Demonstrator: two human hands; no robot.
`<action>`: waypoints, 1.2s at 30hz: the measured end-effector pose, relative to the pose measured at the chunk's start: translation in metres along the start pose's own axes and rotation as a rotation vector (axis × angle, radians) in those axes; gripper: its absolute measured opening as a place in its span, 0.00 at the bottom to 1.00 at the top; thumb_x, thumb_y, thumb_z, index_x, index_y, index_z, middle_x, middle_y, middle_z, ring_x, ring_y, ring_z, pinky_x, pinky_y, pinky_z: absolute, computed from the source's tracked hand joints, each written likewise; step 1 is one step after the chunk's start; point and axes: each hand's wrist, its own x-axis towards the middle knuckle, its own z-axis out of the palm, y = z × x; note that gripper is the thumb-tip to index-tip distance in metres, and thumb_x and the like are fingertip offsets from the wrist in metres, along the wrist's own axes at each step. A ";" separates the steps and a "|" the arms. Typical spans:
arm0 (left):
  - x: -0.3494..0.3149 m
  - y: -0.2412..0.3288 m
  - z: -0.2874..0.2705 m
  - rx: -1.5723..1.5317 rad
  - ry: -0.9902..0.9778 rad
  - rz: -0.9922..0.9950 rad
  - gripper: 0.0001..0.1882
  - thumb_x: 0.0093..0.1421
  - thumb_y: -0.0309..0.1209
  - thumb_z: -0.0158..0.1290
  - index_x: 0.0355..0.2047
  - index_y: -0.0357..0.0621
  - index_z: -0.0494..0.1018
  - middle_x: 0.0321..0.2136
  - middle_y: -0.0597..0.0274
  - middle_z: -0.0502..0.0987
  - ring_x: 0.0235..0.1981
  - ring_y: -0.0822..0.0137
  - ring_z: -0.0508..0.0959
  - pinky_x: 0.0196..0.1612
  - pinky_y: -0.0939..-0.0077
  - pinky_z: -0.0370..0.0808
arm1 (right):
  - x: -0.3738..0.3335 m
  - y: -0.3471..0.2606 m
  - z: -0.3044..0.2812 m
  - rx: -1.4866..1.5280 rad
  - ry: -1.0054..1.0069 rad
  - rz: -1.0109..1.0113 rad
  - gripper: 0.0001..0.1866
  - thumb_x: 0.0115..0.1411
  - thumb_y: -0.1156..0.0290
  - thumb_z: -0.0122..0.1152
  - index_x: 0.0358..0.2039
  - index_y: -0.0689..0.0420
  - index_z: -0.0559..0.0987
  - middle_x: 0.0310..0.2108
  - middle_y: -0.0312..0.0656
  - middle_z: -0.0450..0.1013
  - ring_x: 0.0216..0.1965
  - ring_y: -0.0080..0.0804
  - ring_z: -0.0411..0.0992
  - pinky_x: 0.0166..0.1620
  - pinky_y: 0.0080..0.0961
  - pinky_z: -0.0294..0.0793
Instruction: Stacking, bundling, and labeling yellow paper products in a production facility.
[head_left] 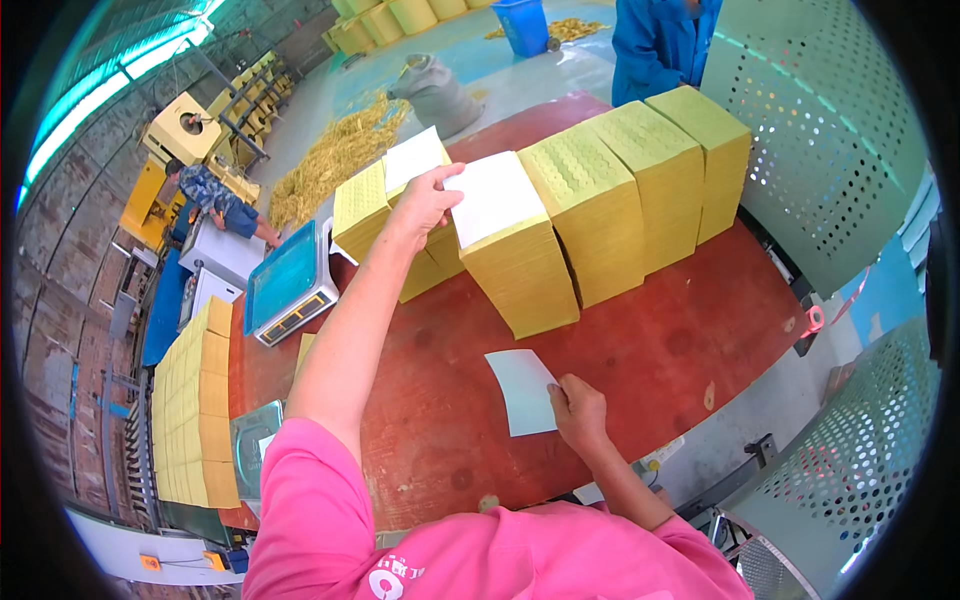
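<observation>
My left hand (425, 208) reaches forward over the red table (430, 390), its fingers closed at the left edge of a white sheet of paper (500, 195). That sheet lies on top of a tall stack of yellow paper (515, 280). Nearer to me, my right hand (580, 410) pinches the right edge of a pale sheet of paper (520, 392), held low over the tabletop. Another white sheet (415, 156) covers the stack just left of my left hand. To the right stand several more yellow paper stacks (585, 225), their tops embossed with wavy patterns.
A scale (290, 285) with a blue-green top sits at the table's left. Beyond it are yellow bundles (190, 400). Perforated green panels (820, 130) border the right side. One person in blue (655, 50) stands across the table; another (215, 195) is at far left.
</observation>
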 end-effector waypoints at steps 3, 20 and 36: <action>-0.001 0.001 -0.001 0.039 -0.009 -0.010 0.26 0.54 0.23 0.55 0.55 0.49 0.73 0.27 0.71 0.71 0.26 0.78 0.68 0.25 0.84 0.65 | 0.000 0.001 0.001 0.011 0.002 -0.017 0.12 0.56 0.74 0.60 0.21 0.59 0.66 0.19 0.50 0.67 0.21 0.52 0.68 0.23 0.42 0.66; 0.060 0.027 -0.010 1.130 0.034 0.586 0.14 0.57 0.32 0.48 0.40 0.36 0.75 0.40 0.44 0.76 0.49 0.47 0.73 0.51 0.60 0.71 | 0.002 -0.009 0.005 0.037 -0.061 0.037 0.10 0.57 0.76 0.57 0.22 0.61 0.67 0.19 0.53 0.64 0.21 0.54 0.65 0.25 0.38 0.66; -0.020 -0.004 0.067 0.770 -0.048 0.240 0.22 0.65 0.40 0.36 0.37 0.37 0.77 0.41 0.45 0.79 0.45 0.48 0.78 0.49 0.54 0.72 | -0.020 -0.011 -0.025 0.387 -0.293 0.213 0.05 0.58 0.81 0.53 0.26 0.64 0.69 0.20 0.35 0.64 0.26 0.20 0.59 0.29 0.22 0.62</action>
